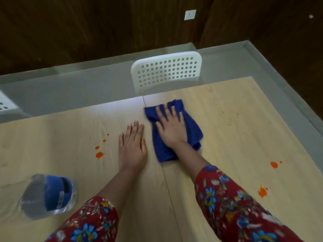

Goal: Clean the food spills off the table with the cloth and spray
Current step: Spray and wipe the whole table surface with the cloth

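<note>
The right hand (170,127) lies flat on a folded blue cloth (194,135), its fingers (165,112) straight and spread, pressing the fabric down onto the pale wood-grain worktop (236,123) rather than clutching it. The cloth reaches just past the fingertips on the far side and runs back under the palm to the wrist.

The left hand (132,145) rests palm-down on the bare worktop just beside the cloth. Its fingers (135,127) are straight, close together and holding nothing. A thin seam in the worktop runs between the two hands.

To the outer side of the left fingers, near but not touching, sits a cluster of orange food spills (99,155) (one larger blot with smaller drops trailing away from it). Well out beyond the right hand, back toward the elbow, are two more orange spills (273,165), one of them close to the red floral sleeve (227,198).

Behind the left hand, beside that forearm, is a clear plastic spray bottle with a blue label (50,196). It is heavily blurred and seems to lie tilted on the worktop, though that is hard to tell.

Beyond the right fingertips, past the worktop's far edge, stands a white perforated plastic chair back (166,72).
</note>
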